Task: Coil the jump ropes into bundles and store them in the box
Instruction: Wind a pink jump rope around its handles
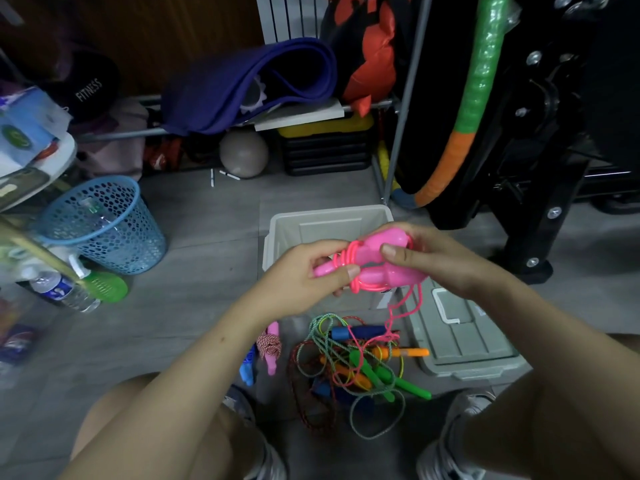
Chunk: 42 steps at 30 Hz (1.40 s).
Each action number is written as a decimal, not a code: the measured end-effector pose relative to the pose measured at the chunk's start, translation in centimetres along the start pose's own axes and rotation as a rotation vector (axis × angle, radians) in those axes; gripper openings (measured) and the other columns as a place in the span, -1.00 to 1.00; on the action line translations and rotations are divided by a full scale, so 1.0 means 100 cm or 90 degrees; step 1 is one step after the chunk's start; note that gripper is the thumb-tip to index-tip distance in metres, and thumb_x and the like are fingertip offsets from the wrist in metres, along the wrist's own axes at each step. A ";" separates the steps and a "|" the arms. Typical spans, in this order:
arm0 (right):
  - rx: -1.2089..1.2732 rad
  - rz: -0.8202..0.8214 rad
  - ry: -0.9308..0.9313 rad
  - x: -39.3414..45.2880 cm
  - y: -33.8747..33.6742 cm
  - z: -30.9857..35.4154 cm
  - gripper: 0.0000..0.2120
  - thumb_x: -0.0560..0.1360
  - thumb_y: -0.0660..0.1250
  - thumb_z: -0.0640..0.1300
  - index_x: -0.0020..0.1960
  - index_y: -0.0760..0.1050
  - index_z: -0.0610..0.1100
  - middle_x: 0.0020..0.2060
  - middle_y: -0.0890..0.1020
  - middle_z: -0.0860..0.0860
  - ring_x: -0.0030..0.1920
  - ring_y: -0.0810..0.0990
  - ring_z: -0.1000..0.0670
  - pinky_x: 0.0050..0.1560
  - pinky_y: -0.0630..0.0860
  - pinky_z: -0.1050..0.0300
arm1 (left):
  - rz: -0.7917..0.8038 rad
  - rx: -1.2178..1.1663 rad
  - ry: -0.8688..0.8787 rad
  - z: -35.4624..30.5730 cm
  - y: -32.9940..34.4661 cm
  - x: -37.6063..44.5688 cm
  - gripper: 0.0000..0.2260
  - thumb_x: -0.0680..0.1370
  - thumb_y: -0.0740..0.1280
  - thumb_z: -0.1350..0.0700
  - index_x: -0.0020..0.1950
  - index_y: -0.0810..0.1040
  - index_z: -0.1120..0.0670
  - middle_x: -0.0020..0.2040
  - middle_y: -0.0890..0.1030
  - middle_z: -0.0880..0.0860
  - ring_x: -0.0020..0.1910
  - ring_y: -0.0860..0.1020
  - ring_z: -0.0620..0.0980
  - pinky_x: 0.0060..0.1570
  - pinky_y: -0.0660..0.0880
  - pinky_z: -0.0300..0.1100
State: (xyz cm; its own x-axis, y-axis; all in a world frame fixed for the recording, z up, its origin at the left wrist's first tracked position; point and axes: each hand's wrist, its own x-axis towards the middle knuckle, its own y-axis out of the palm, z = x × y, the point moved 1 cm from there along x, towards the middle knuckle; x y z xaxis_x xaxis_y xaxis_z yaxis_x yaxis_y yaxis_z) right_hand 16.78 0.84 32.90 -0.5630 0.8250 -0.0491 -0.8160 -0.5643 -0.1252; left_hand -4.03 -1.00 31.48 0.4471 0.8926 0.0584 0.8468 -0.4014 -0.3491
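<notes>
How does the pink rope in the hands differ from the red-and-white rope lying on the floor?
The pink jump rope is held up over the grey box by the left hand and right hand; the red-and-white rope lies on the floor untouched. The pink one trails a loose tail of cord downward; the red-and-white one looks fully bundled. Both have pink handles.

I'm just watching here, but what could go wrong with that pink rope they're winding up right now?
1. A loose tail of the pink plastic jump rope, held by the left hand and right hand, hangs into the tangled pile of coloured jump ropes on the floor; it may snag and drag them along.
2. The wraps round the handles look loose, so the bundle could unwind when dropped into the open grey plastic box.
</notes>
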 end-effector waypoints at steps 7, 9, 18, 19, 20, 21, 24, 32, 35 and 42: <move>0.203 -0.055 0.011 0.005 0.015 -0.012 -0.42 0.12 0.60 0.17 0.03 0.58 -0.08 -0.08 0.64 -0.06 -0.03 0.60 -0.03 -0.01 0.51 0.19 | -0.049 -0.108 -0.044 -0.005 0.000 0.005 -0.60 0.55 0.29 0.17 0.27 0.36 -0.25 -0.41 0.58 -0.07 -0.43 0.48 -0.09 -0.48 0.34 -0.37; 0.237 -0.074 0.018 0.005 0.024 -0.017 -0.50 0.09 0.62 0.16 -0.09 0.59 -0.07 -0.20 0.58 -0.04 -0.15 0.50 0.02 -0.09 0.41 0.20 | -0.068 -0.145 -0.061 -0.004 -0.004 0.009 -0.64 0.58 0.25 0.11 0.27 0.36 -0.29 -0.43 0.54 -0.03 -0.44 0.43 -0.06 -0.52 0.30 -0.31; 0.113 -0.255 0.077 0.006 0.038 -0.014 -0.79 0.47 0.33 -0.06 -0.27 0.55 -0.15 -0.49 0.53 0.05 -0.48 0.32 0.15 -0.40 0.26 0.28 | -0.115 -0.127 -0.112 -0.006 0.001 0.017 -0.94 0.60 0.26 0.13 0.03 0.52 0.02 -0.49 0.56 -0.02 -0.59 0.36 -0.08 -0.58 0.27 -0.33; 0.083 -0.267 0.091 0.005 0.038 -0.013 -0.77 0.50 0.32 -0.08 -0.29 0.55 -0.15 -0.52 0.54 0.08 -0.51 0.32 0.15 -0.43 0.26 0.28 | -0.114 -0.125 -0.102 -0.007 0.002 0.017 -0.92 0.60 0.26 0.15 0.06 0.51 0.05 -0.49 0.56 -0.04 -0.59 0.38 -0.13 -0.58 0.28 -0.32; 0.043 -0.281 0.101 0.005 0.037 -0.014 -0.73 0.51 0.33 -0.08 -0.33 0.54 -0.15 -0.55 0.52 0.07 -0.53 0.30 0.13 -0.44 0.25 0.26 | -0.112 -0.119 -0.094 -0.008 0.002 0.017 -0.90 0.60 0.25 0.17 0.09 0.50 0.08 -0.50 0.56 -0.06 -0.59 0.39 -0.17 -0.58 0.29 -0.33; 0.005 -0.296 0.108 0.005 0.037 -0.015 -0.70 0.50 0.34 -0.05 -0.37 0.54 -0.15 -0.58 0.49 0.04 -0.54 0.30 0.12 -0.45 0.25 0.23 | -0.109 -0.115 -0.088 -0.007 0.003 0.016 -0.89 0.60 0.25 0.18 0.11 0.50 0.10 -0.49 0.56 -0.07 -0.59 0.39 -0.20 -0.58 0.29 -0.35; -0.081 -0.329 0.119 0.003 0.038 -0.015 -0.67 0.48 0.34 0.02 -0.35 0.58 -0.16 -0.62 0.49 0.09 -0.58 0.34 0.17 -0.46 0.29 0.31 | -0.108 -0.114 -0.078 -0.007 0.003 0.017 -0.89 0.60 0.26 0.18 0.10 0.52 0.07 -0.46 0.57 -0.08 -0.57 0.40 -0.21 -0.58 0.27 -0.36; -0.593 -0.309 -0.042 -0.004 0.032 -0.012 -0.69 0.47 0.35 0.12 -0.14 0.59 -0.15 -0.37 0.62 -0.07 -0.28 0.58 -0.13 -0.33 0.32 0.10 | -0.130 -0.014 -0.044 0.005 -0.011 0.020 -0.84 0.59 0.30 0.13 -0.02 0.56 -0.15 -0.36 0.60 -0.10 -0.39 0.49 -0.11 -0.51 0.33 -0.29; -0.696 -0.302 -0.126 -0.006 0.025 -0.009 -0.67 0.39 0.27 0.17 -0.24 0.56 -0.09 -0.49 0.55 0.04 -0.38 0.58 -0.15 -0.36 0.27 0.18 | -0.110 0.050 -0.037 0.006 -0.014 0.019 -0.85 0.57 0.31 0.08 -0.05 0.56 -0.21 -0.33 0.61 -0.14 -0.37 0.52 -0.12 -0.46 0.35 -0.37; -0.647 -0.140 -0.259 0.001 0.013 0.005 -0.68 0.44 0.18 0.13 -0.17 0.52 -0.11 -0.30 0.55 0.04 -0.24 0.55 -0.07 -0.29 0.36 0.13 | 0.049 0.188 -0.004 0.008 -0.004 0.016 -0.79 0.48 0.34 -0.10 0.10 0.49 -0.29 -0.18 0.67 -0.06 -0.25 0.62 -0.15 -0.20 0.52 -0.25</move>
State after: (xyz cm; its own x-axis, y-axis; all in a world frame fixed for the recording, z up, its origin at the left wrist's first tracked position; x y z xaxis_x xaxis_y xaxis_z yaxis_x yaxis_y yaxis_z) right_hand 15.64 0.14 33.25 -0.5721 0.7278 0.3782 -0.5216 0.0330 -0.8526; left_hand -3.91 0.73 31.01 0.5041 0.8635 0.0159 0.6900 -0.3917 -0.6086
